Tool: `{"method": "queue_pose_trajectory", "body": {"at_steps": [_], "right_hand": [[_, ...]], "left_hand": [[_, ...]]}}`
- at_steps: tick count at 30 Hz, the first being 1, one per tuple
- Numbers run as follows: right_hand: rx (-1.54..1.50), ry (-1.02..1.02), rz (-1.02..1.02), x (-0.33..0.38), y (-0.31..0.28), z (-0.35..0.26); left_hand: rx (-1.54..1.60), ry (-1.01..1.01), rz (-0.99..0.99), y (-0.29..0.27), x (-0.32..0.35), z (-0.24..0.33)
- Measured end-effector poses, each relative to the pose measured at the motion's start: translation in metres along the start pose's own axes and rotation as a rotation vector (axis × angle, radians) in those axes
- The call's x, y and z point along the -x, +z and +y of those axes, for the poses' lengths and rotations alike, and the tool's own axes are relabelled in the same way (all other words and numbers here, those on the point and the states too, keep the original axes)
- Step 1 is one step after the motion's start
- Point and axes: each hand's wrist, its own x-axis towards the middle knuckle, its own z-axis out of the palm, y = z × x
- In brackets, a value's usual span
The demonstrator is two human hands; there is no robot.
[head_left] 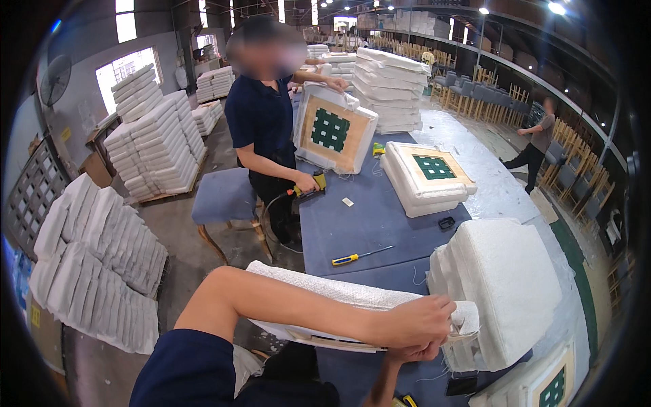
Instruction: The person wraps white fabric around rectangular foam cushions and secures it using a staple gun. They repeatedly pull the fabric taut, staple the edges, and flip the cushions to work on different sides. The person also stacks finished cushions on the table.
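A white fabric-covered seat cushion point(339, 290) stands on its edge in front of me, its wooden underside turned toward my body. My left forearm reaches across it to the right. At its right corner my left hand point(419, 323) is closed, fingers pinching the white fabric. Just beneath, my right hand point(413, 353) is closed at the same corner, partly hidden by the left one; its fingers seem curled on the fabric too. A stack of white cushions point(502, 292) stands right beside my hands. Beyond the cushion lies a yellow-and-blue screwdriver point(358, 256) on the blue-covered table point(339, 224).
Across the table a co-worker point(261, 115) tilts up another seat cushion point(336, 129) and holds a yellow air stapler point(312, 184). More cushions point(424, 180) lie on the table. A blue stool point(227, 197) and piled cushions point(95, 258) stand left. A yellow-and-black tool point(407, 400) shows at the bottom edge.
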Motion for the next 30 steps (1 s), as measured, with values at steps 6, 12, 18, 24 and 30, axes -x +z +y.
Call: {"method": "queue_pose_trajectory", "body": {"at_steps": [6, 12, 18, 24, 30], "right_hand": [[0.125, 0.047, -0.314, -0.004, -0.01, -0.015], [0.315, 0.183, -0.515, -0.063, -0.018, -0.081], [0.122, 0.793, -0.585, -0.095, -0.024, -0.087], [0.241, 0.613, -0.992, -0.094, -0.08, -0.015], [0.078, 0.361, -0.386, -0.028, -0.087, 0.015]], "left_hand": [[-0.217, 0.039, 0.049, 0.002, 0.009, 0.013], [-0.286, 0.129, -0.013, -0.014, 0.006, 0.004], [-0.39, 0.173, -0.157, -0.026, 0.007, 0.023], [-0.472, 0.274, -0.135, -0.026, 0.013, 0.019], [-0.333, 0.415, -0.189, -0.013, 0.008, 0.011]]}}
